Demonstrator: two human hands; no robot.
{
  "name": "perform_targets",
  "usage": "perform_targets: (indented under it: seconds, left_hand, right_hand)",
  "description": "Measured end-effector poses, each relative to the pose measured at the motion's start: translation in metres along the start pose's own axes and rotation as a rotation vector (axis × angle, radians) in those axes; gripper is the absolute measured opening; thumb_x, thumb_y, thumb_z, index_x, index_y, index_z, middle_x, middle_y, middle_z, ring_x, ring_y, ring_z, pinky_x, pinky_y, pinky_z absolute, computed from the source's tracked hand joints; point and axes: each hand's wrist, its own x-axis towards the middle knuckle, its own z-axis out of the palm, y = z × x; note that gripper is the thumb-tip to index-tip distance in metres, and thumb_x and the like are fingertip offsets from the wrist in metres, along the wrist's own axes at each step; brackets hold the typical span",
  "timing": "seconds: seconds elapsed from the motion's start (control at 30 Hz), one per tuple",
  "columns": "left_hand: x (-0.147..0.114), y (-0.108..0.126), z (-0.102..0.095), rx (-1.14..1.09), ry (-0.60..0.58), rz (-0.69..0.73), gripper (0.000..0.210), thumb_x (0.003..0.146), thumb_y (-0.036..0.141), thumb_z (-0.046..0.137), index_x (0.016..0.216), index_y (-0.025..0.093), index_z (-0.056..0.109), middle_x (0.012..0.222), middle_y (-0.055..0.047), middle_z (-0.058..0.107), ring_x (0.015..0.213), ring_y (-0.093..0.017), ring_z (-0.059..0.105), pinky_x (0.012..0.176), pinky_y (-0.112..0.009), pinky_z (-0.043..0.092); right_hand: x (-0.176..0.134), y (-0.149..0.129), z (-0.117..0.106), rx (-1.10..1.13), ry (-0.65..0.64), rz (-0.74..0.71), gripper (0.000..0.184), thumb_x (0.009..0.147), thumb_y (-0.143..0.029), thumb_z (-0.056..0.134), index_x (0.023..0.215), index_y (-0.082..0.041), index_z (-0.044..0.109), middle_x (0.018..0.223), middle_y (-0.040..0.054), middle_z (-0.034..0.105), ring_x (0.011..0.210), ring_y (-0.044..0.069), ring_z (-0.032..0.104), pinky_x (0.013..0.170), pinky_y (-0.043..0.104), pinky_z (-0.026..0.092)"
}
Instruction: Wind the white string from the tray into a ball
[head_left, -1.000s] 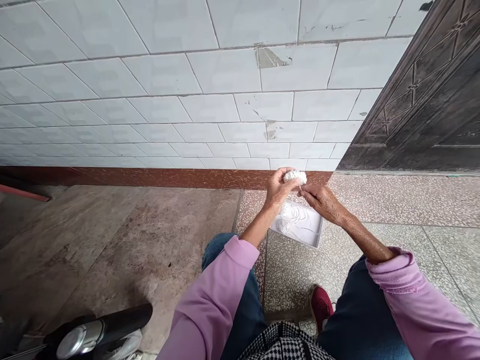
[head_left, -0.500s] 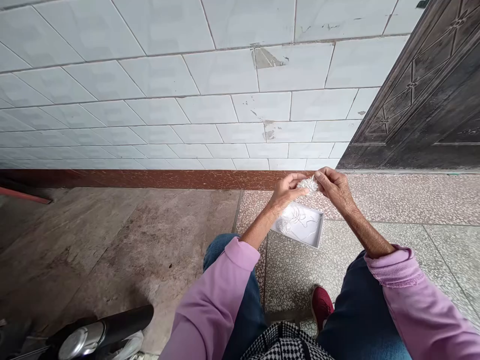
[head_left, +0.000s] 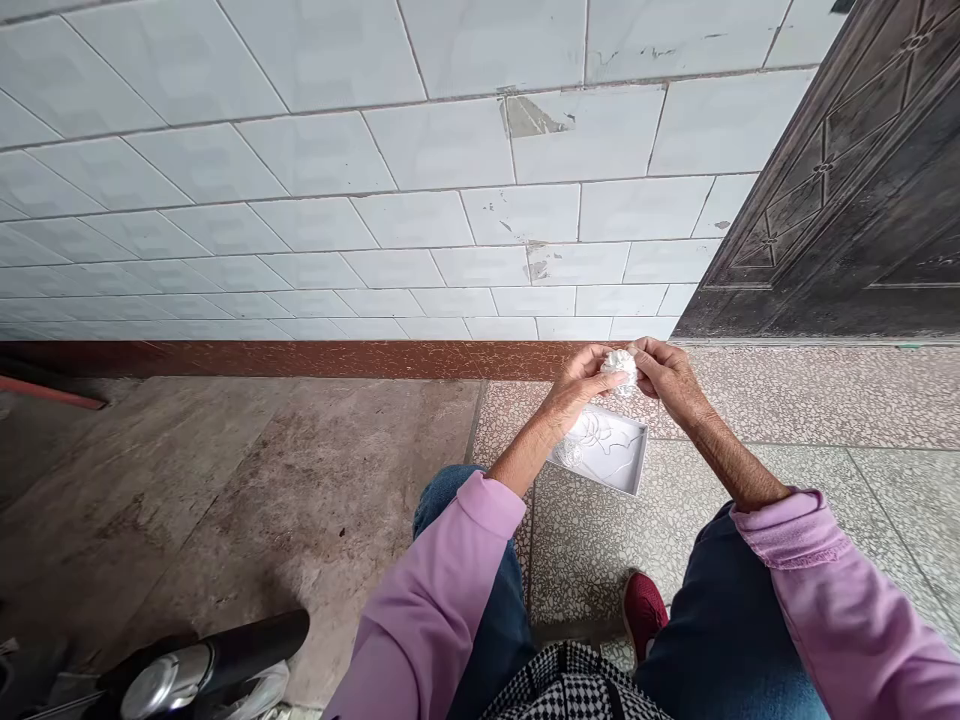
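Note:
A small white ruffled bundle, looking like gathered thread or fabric, is held up in front of the wall base. My left hand grips it from the left, thumb across its front. On its right edge, my right hand is closed in a pinch; what lies between those fingertips is too small to make out. Below both hands a shallow white box lies on the floor. Loose white string and a whitish clump are inside it. My left wrist hides part of the box's left side.
A white tiled wall rises ahead, with a dark carved door at right. A black cylinder with a silver end lies at lower left. A red bar is at far left. My red shoe stands near the box.
The white bundle has been turned, so its rounded ruffled face shows more. My right fingers have shifted slightly at its edge. The box stays where it was.

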Motion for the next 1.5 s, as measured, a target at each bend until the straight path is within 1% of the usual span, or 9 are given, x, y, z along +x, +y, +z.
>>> perform_targets:
  seconds: [0.33,0.5,0.7,0.9,1.07,1.17,1.3,1.4,1.5]
  left_hand:
    - [0.007,-0.001,-0.006,-0.175,0.201,0.008,0.065,0.057,0.039,0.103,0.105,0.022,0.064,0.107,-0.004,0.074,0.091,-0.016,0.068,0.072,-0.028,0.050]
    - [0.006,0.003,-0.012,-0.085,0.272,0.081,0.059,0.061,0.043,0.101,0.101,0.021,0.063,0.100,-0.004,0.075,0.087,-0.017,0.067,0.072,-0.028,0.049]
    - [0.006,0.003,-0.018,0.119,0.346,0.229,0.053,0.064,0.039,0.096,0.095,0.022,0.057,0.089,0.000,0.068,0.081,-0.015,0.064,0.075,-0.029,0.052]
    - [0.009,0.000,-0.017,0.251,0.377,0.210,0.042,0.067,0.025,0.091,0.092,0.023,0.056,0.083,0.003,0.065,0.073,-0.012,0.059,0.071,-0.026,0.049]
    - [0.009,0.002,-0.022,0.034,0.401,0.070,0.050,0.067,0.044,0.094,0.096,0.022,0.059,0.093,-0.003,0.073,0.076,-0.014,0.065,0.062,-0.025,0.047]
    - [0.010,0.002,-0.027,-0.033,0.409,0.025,0.055,0.063,0.050,0.094,0.095,0.021,0.060,0.095,-0.005,0.073,0.076,-0.015,0.066,0.059,-0.026,0.045]
    - [0.009,0.005,-0.031,0.191,0.389,0.147,0.049,0.063,0.040,0.092,0.093,0.022,0.057,0.086,-0.001,0.068,0.071,-0.014,0.062,0.061,-0.026,0.046]
    - [0.006,0.009,-0.029,0.371,0.293,0.192,0.041,0.063,0.032,0.090,0.090,0.021,0.061,0.080,0.002,0.066,0.069,-0.011,0.058,0.064,-0.024,0.046]
    - [0.002,0.010,-0.026,0.350,0.129,0.100,0.041,0.064,0.034,0.090,0.094,0.019,0.065,0.085,0.000,0.071,0.072,-0.012,0.061,0.067,-0.025,0.048]
  right_hand:
    - [-0.003,0.005,0.007,-0.442,0.024,-0.228,0.036,0.103,-0.053,0.057,0.096,-0.020,0.070,0.069,-0.0004,0.057,0.065,0.016,0.050,0.064,0.031,0.041]
    - [-0.013,0.001,0.006,-0.668,-0.152,-0.303,0.033,0.105,-0.043,0.054,0.079,-0.022,0.059,0.064,-0.0012,0.053,0.062,0.016,0.047,0.067,0.033,0.037]
    - [-0.024,-0.005,0.015,-0.703,-0.372,-0.305,0.038,0.110,-0.042,0.052,0.078,-0.022,0.059,0.072,0.0029,0.061,0.067,0.017,0.053,0.069,0.033,0.039]
    - [-0.023,-0.011,0.016,-0.652,-0.432,-0.316,0.044,0.113,-0.046,0.049,0.083,-0.021,0.066,0.073,0.0033,0.064,0.066,0.017,0.055,0.069,0.033,0.040]
    - [-0.027,0.002,0.018,-0.789,-0.510,-0.264,0.031,0.109,-0.030,0.053,0.082,-0.021,0.067,0.067,0.0013,0.061,0.061,0.015,0.048,0.066,0.032,0.034]
    - [-0.030,0.006,0.021,-0.904,-0.504,-0.238,0.030,0.106,-0.024,0.053,0.078,-0.021,0.063,0.062,0.0003,0.056,0.057,0.014,0.042,0.065,0.033,0.030]
    - [-0.028,-0.008,0.012,-0.783,-0.457,-0.293,0.034,0.110,-0.034,0.051,0.082,-0.022,0.065,0.071,0.0031,0.065,0.064,0.016,0.053,0.068,0.034,0.038]
    - [-0.022,-0.020,-0.001,-0.681,-0.302,-0.325,0.038,0.112,-0.044,0.051,0.086,-0.022,0.068,0.077,0.0047,0.069,0.069,0.019,0.058,0.071,0.035,0.043]
    - [-0.014,-0.021,-0.011,-0.657,-0.109,-0.337,0.041,0.110,-0.051,0.053,0.087,-0.022,0.069,0.076,0.0047,0.068,0.070,0.019,0.058,0.071,0.035,0.044]
